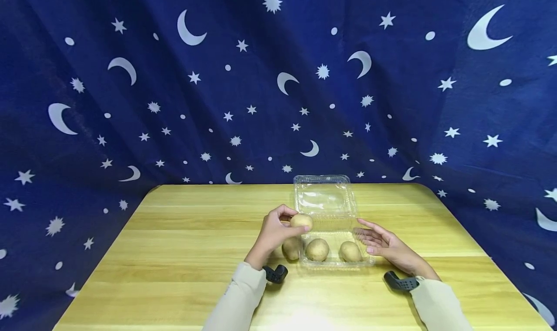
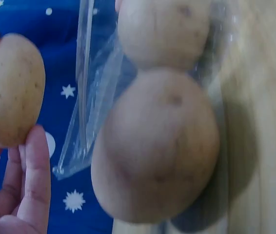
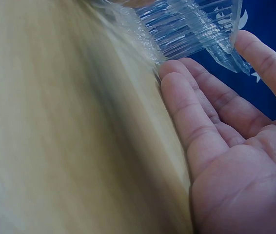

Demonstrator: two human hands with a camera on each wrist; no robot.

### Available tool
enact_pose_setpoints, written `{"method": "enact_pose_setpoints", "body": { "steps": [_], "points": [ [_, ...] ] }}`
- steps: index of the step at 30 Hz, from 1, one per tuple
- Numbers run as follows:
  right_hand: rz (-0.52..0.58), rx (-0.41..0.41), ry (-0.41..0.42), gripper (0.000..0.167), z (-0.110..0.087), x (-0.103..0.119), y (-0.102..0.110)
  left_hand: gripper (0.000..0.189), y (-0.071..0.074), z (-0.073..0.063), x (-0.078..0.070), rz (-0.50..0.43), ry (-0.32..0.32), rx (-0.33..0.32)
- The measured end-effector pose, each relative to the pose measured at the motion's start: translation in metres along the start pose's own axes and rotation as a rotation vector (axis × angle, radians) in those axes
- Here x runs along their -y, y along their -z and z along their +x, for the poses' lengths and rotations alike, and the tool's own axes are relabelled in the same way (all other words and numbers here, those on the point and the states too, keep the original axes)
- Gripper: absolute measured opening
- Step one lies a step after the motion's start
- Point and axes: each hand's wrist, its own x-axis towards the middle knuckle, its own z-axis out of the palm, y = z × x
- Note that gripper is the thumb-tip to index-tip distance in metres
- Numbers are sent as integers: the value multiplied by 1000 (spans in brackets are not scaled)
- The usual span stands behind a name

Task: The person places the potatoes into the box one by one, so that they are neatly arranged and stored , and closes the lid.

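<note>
My left hand [image 1: 274, 232] pinches a potato [image 1: 301, 221] between thumb and fingers, over the left side of a clear plastic clamshell box [image 1: 335, 263]. The held potato [image 2: 15, 90] shows at the left of the left wrist view. Inside the box sit two potatoes, one left of centre [image 1: 317, 250] and one to the right [image 1: 350, 251]. Another potato [image 1: 291, 248] stands on the table just outside the box's left wall. My right hand [image 1: 391, 251] is by the box's right side, fingers extended, fingertips right at its wall; in the right wrist view the hand [image 3: 226, 126] holds nothing.
The box's clear lid [image 1: 324, 195] stands opened back, behind the tray. All this is on a light wooden table [image 1: 196, 234]. A dark blue curtain [image 1: 261, 79] with moons and stars hangs behind the table's far edge. Black straps [image 1: 275, 274] circle both wrists.
</note>
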Motion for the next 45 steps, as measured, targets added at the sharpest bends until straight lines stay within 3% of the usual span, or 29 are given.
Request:
{"method": "enact_pose_setpoints", "body": {
  "steps": [10, 33, 39, 45],
  "points": [
    [12, 16, 23, 69, 1, -2, 0, 42, -16, -5, -9, 21, 21, -97],
    [5, -3, 3, 69, -1, -4, 1, 44, -55, -6, -17, 55, 1, -128],
    [-3, -12, 3, 68, 0, -4, 1, 46, -61, -5, -16, 28, -32, -158],
    [-7, -12, 3, 68, -1, -3, 2, 48, -69, -3, -20, 6, -15, -144]
  ]
}}
